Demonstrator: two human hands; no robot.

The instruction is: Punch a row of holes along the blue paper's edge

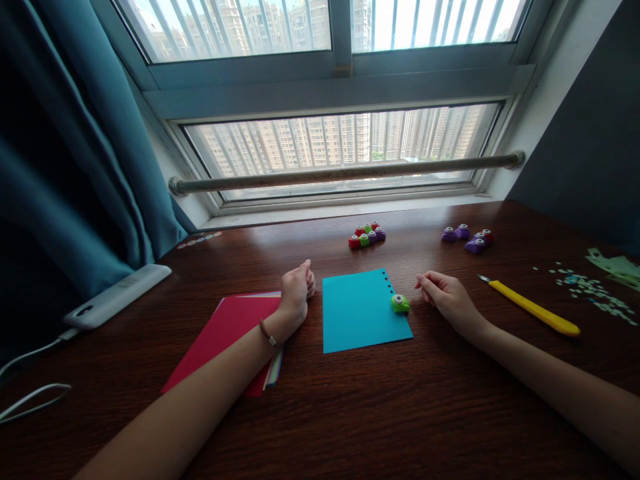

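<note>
- left hand (296,291) curled into a loose fist, holding nothing, resting beside the red paper stack (227,340)
- right hand (445,297) fingers pinched narrow, empty, just right of the green punch (399,304) on the blue sheet (361,311)

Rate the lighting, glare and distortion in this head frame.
Head view: strongly backlit by the window, sky blown out; a pale sheen on the table near the sill; curtain very dark; wide-angle bending at the edges; blue sheet and both hands sharp.

Home room, high-rise flat: wooden desk (350,413) under barred window (340,143), teal curtain (75,167), apartment towers (300,143) outside.
</note>
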